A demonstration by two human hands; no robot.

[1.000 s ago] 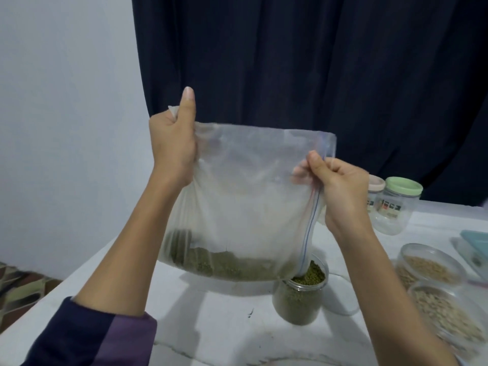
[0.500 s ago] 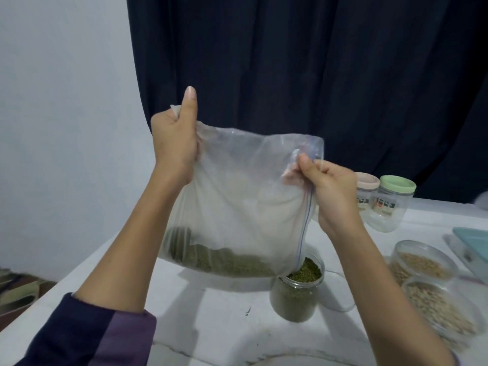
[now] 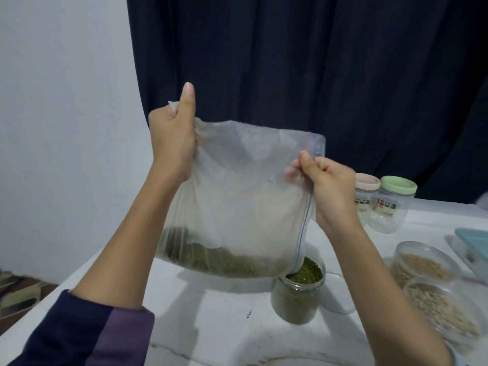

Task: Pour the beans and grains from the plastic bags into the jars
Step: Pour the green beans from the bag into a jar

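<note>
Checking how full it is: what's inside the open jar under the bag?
Green beans fill the jar nearly to its rim. The bag corner covers the mouth's left edge.

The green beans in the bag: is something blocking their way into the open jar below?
Nothing visible does. The jar stands open, nearly full of beans, and the plastic bag hangs with its lower corner just over the jar's mouth, held by the left hand and right hand.
</note>
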